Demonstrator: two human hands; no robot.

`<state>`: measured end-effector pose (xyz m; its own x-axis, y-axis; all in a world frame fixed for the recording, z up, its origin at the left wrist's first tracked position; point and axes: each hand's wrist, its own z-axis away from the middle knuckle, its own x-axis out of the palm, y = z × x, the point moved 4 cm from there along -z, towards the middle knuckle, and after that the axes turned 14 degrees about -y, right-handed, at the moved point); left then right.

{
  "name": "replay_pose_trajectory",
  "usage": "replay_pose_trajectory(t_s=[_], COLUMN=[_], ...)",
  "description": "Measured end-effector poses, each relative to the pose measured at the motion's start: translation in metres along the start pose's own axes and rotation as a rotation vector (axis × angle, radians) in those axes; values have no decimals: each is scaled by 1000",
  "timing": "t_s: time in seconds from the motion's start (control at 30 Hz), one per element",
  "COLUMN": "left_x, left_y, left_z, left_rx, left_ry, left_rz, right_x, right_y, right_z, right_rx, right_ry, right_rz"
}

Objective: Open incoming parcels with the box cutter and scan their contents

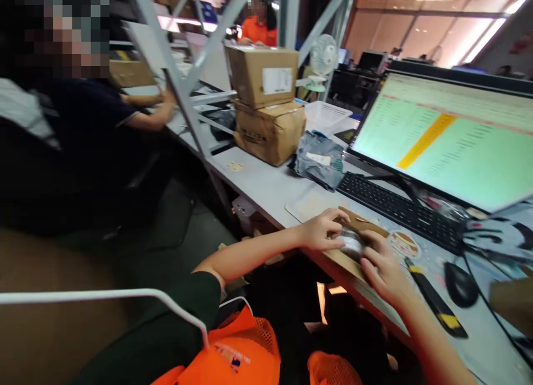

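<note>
My left hand (pixel 322 229) and my right hand (pixel 381 268) meet over a flat brown cardboard piece (pixel 366 224) at the desk's front edge. Between them lies a small shiny silvery object (pixel 351 243), blurred by motion. The fingers of both hands curl round it. A black keyboard (pixel 400 210) lies just behind the cardboard. A black and yellow utility knife (pixel 435 301) rests to the right of my right hand.
A monitor (pixel 449 135) with a green spreadsheet stands behind the keyboard, a black mouse (pixel 460 284) to its right. Two stacked cardboard boxes (pixel 266 104) and a grey plastic parcel (pixel 320 160) sit further back. A seated person (pixel 62 124) works at left. An orange vest (pixel 237 351) lies below.
</note>
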<state>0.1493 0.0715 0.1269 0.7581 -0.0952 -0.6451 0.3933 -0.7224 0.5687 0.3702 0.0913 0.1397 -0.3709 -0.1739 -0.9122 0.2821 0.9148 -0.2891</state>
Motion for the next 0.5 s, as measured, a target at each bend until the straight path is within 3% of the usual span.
replay_pose_trajectory(t_s=[0.1, 0.17, 0.23, 0.3, 0.37, 0.47, 0.5], left_x=[0, 0, -8, -23, -40, -60, -61], left_y=[-14, -21, -26, -23, -11, 17, 25], left_z=[21, 33, 39, 35, 20, -18, -32], left_rx=[-119, -197, -275, -315, -337, -388, -387], left_ry=[260, 319, 294, 161, -50, -356, -450], left_rz=[76, 87, 69, 9, -108, -365, -438], right_x=[7, 18, 33, 47, 54, 57, 59], right_y=[15, 23, 27, 27, 23, 16, 16], right_z=[26, 50, 71, 83, 86, 78, 72], right_rx=[67, 207, 327, 393, 423, 427, 438], right_ry=[284, 451, 553, 589, 603, 636, 569], right_rz=[-71, -157, -288, -382, -409, -508, -561])
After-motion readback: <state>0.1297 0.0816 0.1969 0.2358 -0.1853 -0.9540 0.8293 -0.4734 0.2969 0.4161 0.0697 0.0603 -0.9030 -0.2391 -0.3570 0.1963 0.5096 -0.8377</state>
